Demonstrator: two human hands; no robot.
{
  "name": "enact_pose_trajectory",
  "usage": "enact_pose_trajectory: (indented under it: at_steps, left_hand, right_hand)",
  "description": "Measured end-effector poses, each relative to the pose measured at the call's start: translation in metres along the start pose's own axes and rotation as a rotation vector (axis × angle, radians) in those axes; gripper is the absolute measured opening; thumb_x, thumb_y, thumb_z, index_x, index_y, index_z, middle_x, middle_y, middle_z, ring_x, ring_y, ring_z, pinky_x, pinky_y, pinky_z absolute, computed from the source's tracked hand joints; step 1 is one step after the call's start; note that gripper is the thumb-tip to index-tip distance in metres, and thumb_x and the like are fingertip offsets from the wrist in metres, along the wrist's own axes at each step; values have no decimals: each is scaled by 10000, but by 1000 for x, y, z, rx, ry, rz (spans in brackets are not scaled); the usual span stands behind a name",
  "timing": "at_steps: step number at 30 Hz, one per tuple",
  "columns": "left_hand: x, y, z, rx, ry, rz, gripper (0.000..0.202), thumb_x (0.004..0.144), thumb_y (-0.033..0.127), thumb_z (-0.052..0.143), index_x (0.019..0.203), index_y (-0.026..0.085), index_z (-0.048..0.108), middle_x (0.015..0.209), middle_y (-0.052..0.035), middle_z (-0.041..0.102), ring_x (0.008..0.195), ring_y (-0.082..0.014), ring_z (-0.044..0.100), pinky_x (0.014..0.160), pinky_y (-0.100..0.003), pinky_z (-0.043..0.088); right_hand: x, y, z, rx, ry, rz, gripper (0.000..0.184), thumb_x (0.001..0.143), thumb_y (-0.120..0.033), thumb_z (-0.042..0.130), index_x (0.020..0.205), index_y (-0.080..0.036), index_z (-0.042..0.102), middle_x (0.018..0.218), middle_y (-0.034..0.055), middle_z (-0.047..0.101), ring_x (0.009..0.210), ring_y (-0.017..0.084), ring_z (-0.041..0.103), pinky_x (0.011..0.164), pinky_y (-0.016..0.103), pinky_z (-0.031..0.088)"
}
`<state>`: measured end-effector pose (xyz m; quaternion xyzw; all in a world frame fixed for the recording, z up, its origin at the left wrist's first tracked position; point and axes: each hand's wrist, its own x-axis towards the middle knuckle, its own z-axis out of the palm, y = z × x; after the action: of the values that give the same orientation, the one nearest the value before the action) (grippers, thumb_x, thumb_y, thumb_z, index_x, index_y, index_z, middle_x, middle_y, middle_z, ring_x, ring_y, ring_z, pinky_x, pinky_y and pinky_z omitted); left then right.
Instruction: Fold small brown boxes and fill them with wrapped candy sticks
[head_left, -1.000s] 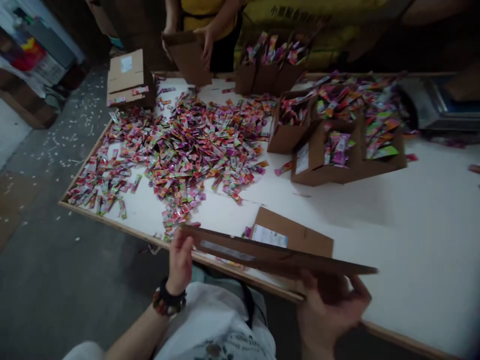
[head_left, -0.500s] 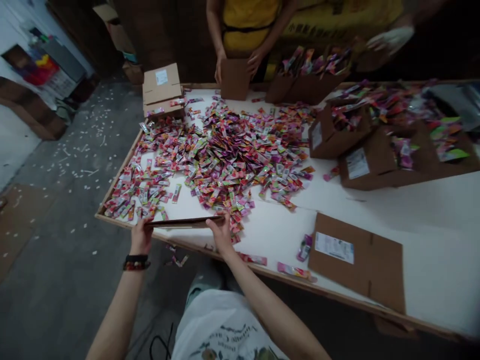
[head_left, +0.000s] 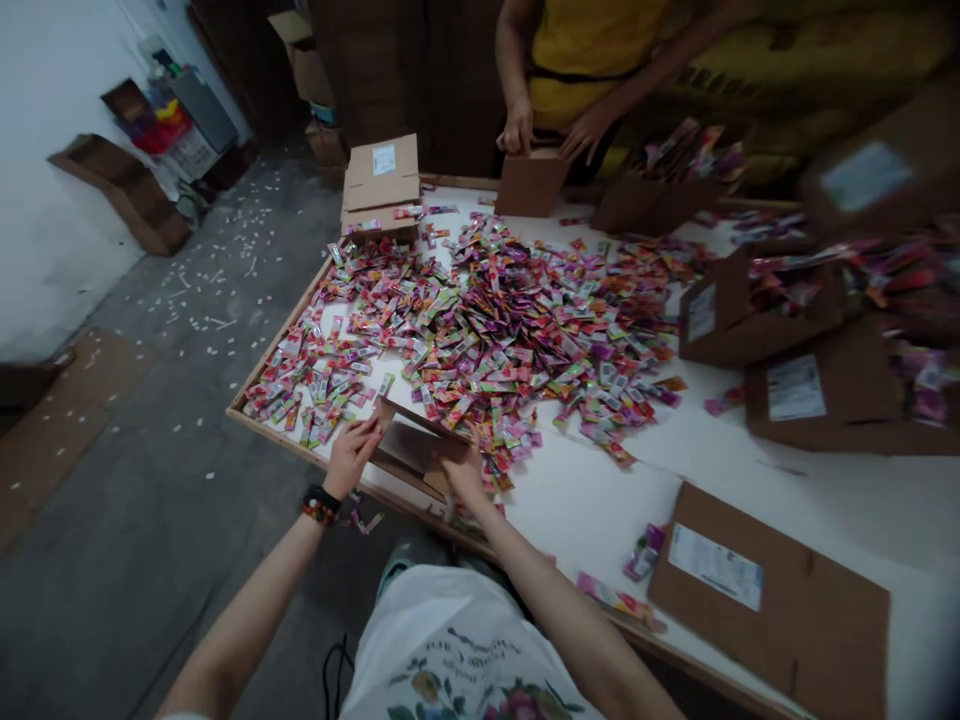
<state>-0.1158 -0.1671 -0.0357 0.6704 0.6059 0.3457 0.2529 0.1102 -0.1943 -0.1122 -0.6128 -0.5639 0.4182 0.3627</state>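
Note:
Between my two hands is a brown cardboard box [head_left: 420, 424], spread into a four-sided frame, with the white tabletop showing through it. My left hand [head_left: 354, 455] grips its left side, fingers pressed along the edge. My right hand [head_left: 460, 472] holds the right side, thumb at the inner face by a folded flap. Just beyond the box spreads a heap of small colourful sachets [head_left: 510, 310], pink, purple and green. A flattened cardboard box [head_left: 772, 590] with a white label lies to the right of my hands.
Across the table, a co-worker's hands [head_left: 551, 135] are at a small carton [head_left: 531, 187]. Filled cartons [head_left: 817, 400] stand at the right, folded cardboard [head_left: 381, 178] at the back left. A wooden rim [head_left: 281, 437] edges the table. Paper scraps litter the floor [head_left: 217, 300].
The flat cardboard in my hands has opened into a four-sided box. My view has swung left. Across the table, the co-worker's hands moved to the top of their carton; a labelled box appears at upper right.

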Motion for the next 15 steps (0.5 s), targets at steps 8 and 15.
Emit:
enact_pose_trajectory:
  at_steps: [8,15]
  left_hand:
    - [23,-25,25,221,49,-127,211,826,193,464,959,144,619,1072,-173,598,1027,-306,527,977,-521,393]
    - [39,-42,44,-71,296,-305,474,891,214,291,1349,91,316,1346,-246,387,1264,-313,435,1051,-493,356]
  right_hand:
    - [63,-36,-35,33,-260,-114,770,733,-400,663,1413,-137,414,1399,160,504,1271,256,490,1055,414,387]
    - [33,-55,-31,-792,-569,-488,1118,664,-672,676,1526,-129,214,1573,192,168,1450,395,100,1129,629,51]
